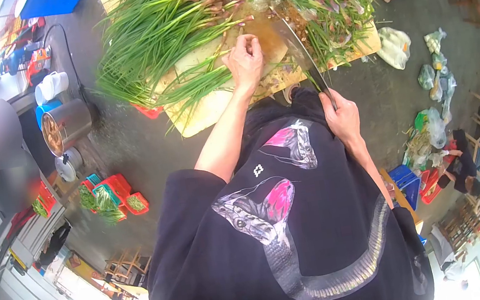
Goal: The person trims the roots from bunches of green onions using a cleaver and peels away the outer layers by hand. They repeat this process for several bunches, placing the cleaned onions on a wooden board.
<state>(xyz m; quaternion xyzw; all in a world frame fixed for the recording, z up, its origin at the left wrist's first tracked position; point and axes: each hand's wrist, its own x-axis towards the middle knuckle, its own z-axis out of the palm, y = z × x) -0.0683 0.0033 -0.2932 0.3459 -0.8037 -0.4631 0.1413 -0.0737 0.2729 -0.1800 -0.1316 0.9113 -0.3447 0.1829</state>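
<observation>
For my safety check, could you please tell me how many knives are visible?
1: the knife in the right hand, its blade over the board; another may be hidden under the greens.

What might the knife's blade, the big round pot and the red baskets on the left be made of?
Knife's blade: metal, likely steel, greyish and smooth. Pot: probably stainless steel, given its silvery sheen. Red baskets: apparently plastic, judging by their bright, even colour.
</observation>
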